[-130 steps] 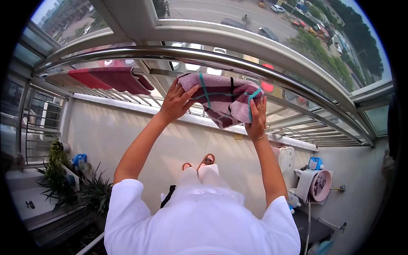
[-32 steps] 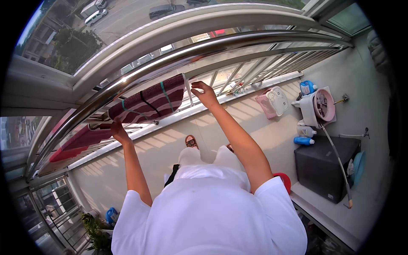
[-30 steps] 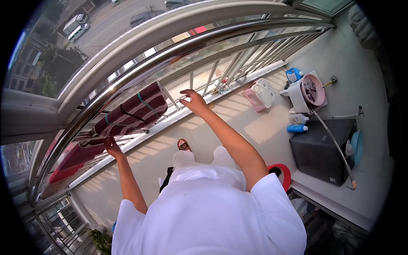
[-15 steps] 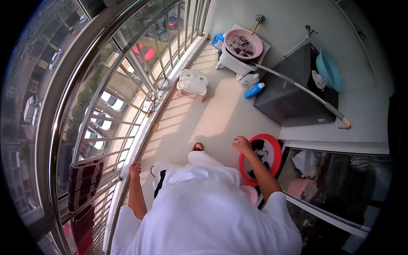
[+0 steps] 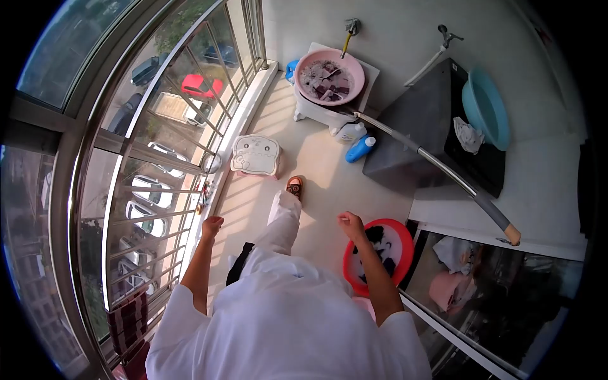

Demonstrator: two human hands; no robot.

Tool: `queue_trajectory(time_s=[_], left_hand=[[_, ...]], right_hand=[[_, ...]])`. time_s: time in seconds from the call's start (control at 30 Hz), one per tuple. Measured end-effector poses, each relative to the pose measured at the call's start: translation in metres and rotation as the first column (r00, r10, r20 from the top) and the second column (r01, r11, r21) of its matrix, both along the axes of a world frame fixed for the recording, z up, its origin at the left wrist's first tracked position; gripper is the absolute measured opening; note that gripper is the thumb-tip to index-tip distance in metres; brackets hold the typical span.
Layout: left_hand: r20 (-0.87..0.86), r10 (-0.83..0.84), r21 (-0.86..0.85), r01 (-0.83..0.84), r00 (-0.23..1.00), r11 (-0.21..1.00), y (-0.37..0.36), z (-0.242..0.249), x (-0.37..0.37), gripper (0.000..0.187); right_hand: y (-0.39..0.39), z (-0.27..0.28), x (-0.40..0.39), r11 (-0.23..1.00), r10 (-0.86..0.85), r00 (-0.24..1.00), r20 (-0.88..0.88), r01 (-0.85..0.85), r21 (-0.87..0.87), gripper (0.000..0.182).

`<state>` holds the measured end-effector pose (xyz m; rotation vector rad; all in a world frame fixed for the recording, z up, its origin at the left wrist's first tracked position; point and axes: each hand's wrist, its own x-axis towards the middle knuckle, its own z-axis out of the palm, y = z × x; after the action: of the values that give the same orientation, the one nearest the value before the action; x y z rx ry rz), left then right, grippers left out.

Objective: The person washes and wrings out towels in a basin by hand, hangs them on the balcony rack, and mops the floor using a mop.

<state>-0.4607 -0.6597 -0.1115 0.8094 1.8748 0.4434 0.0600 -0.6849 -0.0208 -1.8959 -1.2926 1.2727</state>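
Balcony floor (image 5: 323,196) lies striped with sunlight below us, and our sandalled foot (image 5: 295,187) shows near its middle. Our left hand (image 5: 212,227) hangs near the floor's left edge, on the side of the railing (image 5: 107,247); its fingers curl toward the palm, and we cannot tell whether they are fully clenched. Our right hand (image 5: 350,226) hangs just beside the red basin (image 5: 406,250), its fingers bent as well; we cannot tell how tightly they close or whether anything small sits inside them. The red basin is by the right edge of the floor, partly hidden by our right forearm, with dark clothes (image 5: 375,234) lying in pale water. Near the left edge, farther out than our left hand, we see a low stool (image 5: 256,152) with a cartoon face on its pale top. At the far edge a white stand (image 5: 309,114) bears a pink basin (image 5: 358,76) of sudsy water and maroon cloth (image 5: 329,88). A white bottle (image 5: 350,132) and a blue bottle (image 5: 361,149) stand just beside it, near a dark box (image 5: 405,133) bearing a teal basin (image 5: 484,111) and a white cloth (image 5: 468,135). Behind our left arm, a checked towel (image 5: 130,323) hangs low on the railing.
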Motion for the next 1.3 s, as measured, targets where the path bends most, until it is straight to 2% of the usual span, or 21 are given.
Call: queue_trajectory(time_s=[0.13,0.17,0.2,0.27,0.3,0.37,0.43,0.5,0.57,0.67,0.7,0.8,0.83,0.93,0.97,1.07,1.1,1.2,1.23,1.3], left_hand=[[-0.089,-0.177,0.020,0.180,0.980,0.984,0.130,-0.003,0.075,0.021],[-0.076,-0.238,0.063,0.243,0.968,0.968,0.157,-0.021,0.094,0.022],[-0.065,-0.300,0.114,0.305,0.952,0.945,0.194,-0.041,0.115,0.022],[-0.192,-0.496,0.145,0.525,0.847,0.839,0.272,-0.007,0.186,0.025],[-0.212,-0.541,0.134,0.572,0.814,0.809,0.307,-0.009,0.217,0.024],[-0.234,-0.569,0.213,0.613,0.788,0.761,0.368,-0.004,0.279,0.027],[-0.228,-0.583,0.186,0.623,0.780,0.760,0.423,-0.014,0.336,0.032],[-0.239,-0.600,0.182,0.642,0.763,0.745,0.469,-0.008,0.393,0.033],[-0.219,-0.596,0.212,0.634,0.772,0.744,0.503,-0.028,0.437,0.038],[-0.288,-0.590,0.193,0.649,0.755,0.736,0.546,-0.048,0.489,0.045],[-0.333,-0.585,0.229,0.665,0.740,0.710,0.556,-0.061,0.501,0.050],[-0.317,-0.554,0.138,0.615,0.770,0.776,0.583,-0.099,0.529,0.057],[-0.373,-0.525,0.140,0.605,0.766,0.784,0.591,-0.117,0.535,0.063],[-0.459,-0.507,0.038,0.586,0.730,0.810,0.612,-0.162,0.550,0.066],[-0.557,-0.492,0.019,0.603,0.668,0.797,0.616,-0.179,0.553,0.065],[-0.507,-0.614,-0.194,0.614,0.605,0.765,0.641,-0.156,0.562,0.064],[-0.564,-0.548,-0.123,0.593,0.618,0.796,0.640,-0.169,0.562,0.048],[-0.543,-0.586,-0.130,0.629,0.602,0.767,0.650,-0.213,0.542,0.028],[-0.582,-0.531,-0.047,0.626,0.616,0.778,0.653,-0.216,0.533,0.013],[-0.515,-0.452,0.072,0.562,0.728,0.824,0.660,-0.213,0.520,0.011]], right_hand=[[0.067,-0.011,0.042,0.998,0.017,0.992,0.124,-0.024,0.060,0.020],[0.083,-0.013,0.053,1.000,0.012,0.994,0.108,-0.013,0.002,0.019],[0.105,-0.016,0.063,1.000,0.011,0.996,0.083,-0.012,0.018,0.019],[0.149,-0.024,0.082,0.999,0.010,0.999,0.034,-0.012,0.053,0.018],[0.174,-0.020,0.086,0.999,-0.003,1.000,0.017,0.002,0.038,0.017],[0.228,-0.007,0.092,0.999,-0.035,0.999,-0.012,0.035,0.005,0.016],[0.274,-0.013,0.102,0.998,-0.056,0.991,-0.123,0.058,0.016,0.016],[0.325,-0.031,0.110,0.994,-0.089,0.970,-0.227,0.101,0.039,0.015],[0.361,-0.052,0.117,0.986,-0.136,0.937,-0.323,0.158,0.044,0.016],[0.429,-0.079,0.131,0.990,-0.126,0.898,-0.421,0.139,0.001,0.015],[0.448,-0.085,0.137,0.993,-0.115,0.912,-0.394,0.121,-0.010,0.015],[0.495,-0.091,0.155,0.992,-0.121,0.875,-0.468,0.121,-0.030,0.015],[0.508,-0.089,0.160,0.988,-0.156,0.867,-0.474,0.132,-0.083,0.014],[0.528,-0.113,0.173,0.984,-0.176,0.844,-0.506,0.135,-0.118,0.014],[0.531,-0.120,0.176,0.983,-0.179,0.840,-0.512,0.132,-0.127,0.014],[0.545,-0.127,0.180,0.979,-0.193,0.836,-0.514,0.126,-0.163,0.015],[0.549,-0.129,0.180,0.979,-0.186,0.850,-0.494,0.116,-0.168,0.015],[0.554,-0.142,0.183,0.976,-0.143,0.884,-0.445,0.052,-0.211,0.018],[0.558,-0.141,0.183,0.977,-0.155,0.870,-0.468,0.066,-0.201,0.018],[0.560,-0.149,0.188,0.973,-0.171,0.861,-0.479,0.072,-0.217,0.018]])
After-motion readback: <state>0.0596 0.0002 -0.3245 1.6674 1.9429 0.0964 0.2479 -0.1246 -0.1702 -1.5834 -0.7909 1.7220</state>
